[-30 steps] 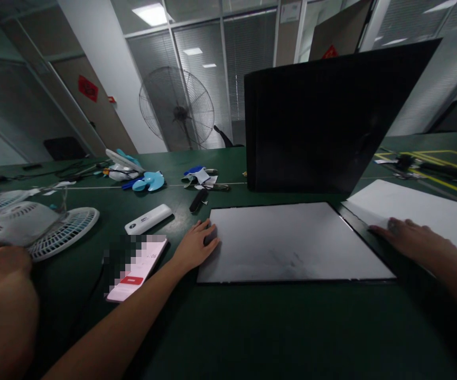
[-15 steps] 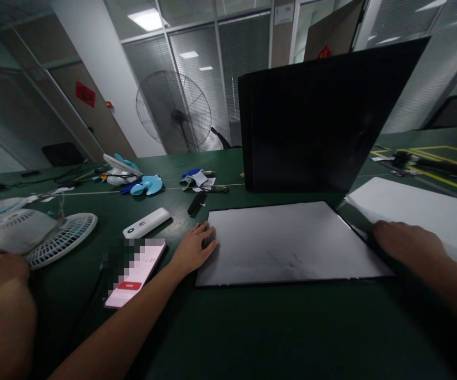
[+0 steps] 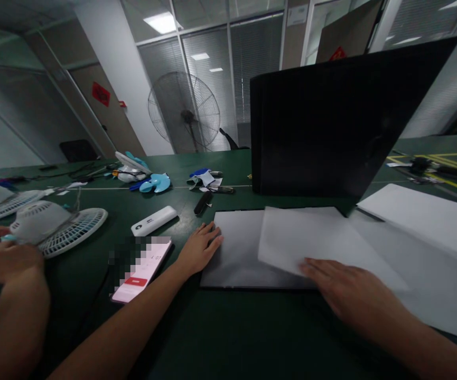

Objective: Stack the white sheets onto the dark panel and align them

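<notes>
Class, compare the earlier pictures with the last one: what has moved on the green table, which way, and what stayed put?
The right hand has moved left from the white stack at the table's right and drawn a white sheet leftward across the flat grey panel; it lies flat on the sheet. The left hand stays at the panel's left edge. Phone, white power bank and upright black panel have not moved.

Glass partitions (image 3: 212,79) (blinds drawn) behind a green table (image 3: 252,338), ceiling lights (image 3: 161,22) on.
</notes>
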### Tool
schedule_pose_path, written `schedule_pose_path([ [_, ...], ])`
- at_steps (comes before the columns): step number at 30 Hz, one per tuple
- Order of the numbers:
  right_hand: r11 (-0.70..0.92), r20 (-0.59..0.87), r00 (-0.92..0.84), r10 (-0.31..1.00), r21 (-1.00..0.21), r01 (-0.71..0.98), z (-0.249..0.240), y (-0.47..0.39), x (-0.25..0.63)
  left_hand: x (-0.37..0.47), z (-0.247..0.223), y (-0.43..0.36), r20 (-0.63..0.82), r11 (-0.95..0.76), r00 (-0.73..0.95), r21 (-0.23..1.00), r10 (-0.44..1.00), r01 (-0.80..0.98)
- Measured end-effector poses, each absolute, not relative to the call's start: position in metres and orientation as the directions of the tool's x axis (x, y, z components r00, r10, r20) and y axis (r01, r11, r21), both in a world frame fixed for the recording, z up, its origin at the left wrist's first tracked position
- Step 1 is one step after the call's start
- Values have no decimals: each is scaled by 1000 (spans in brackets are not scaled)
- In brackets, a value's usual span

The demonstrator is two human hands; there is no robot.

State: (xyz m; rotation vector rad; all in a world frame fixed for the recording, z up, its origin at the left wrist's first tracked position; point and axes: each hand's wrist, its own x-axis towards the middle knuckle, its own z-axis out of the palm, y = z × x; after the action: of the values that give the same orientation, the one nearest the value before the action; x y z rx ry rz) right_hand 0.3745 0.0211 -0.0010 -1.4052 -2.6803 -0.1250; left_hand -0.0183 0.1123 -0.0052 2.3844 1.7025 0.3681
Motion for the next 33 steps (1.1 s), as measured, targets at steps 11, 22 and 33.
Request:
schedule_pose_path([
  [11, 775, 98, -783, 614, -261, 576, 4, 15, 344, -18, -14, 119, 84, -238, 222, 309, 971, 921],
  [22, 539, 15, -552, 834, -237, 808, -8, 44, 390, -22, -23, 126, 148, -291, 253, 391, 956, 873],
  [33, 274, 364, -241, 900, -41, 961, -13, 100, 505, -21, -12, 116, 48, -316, 319, 335, 947, 888],
])
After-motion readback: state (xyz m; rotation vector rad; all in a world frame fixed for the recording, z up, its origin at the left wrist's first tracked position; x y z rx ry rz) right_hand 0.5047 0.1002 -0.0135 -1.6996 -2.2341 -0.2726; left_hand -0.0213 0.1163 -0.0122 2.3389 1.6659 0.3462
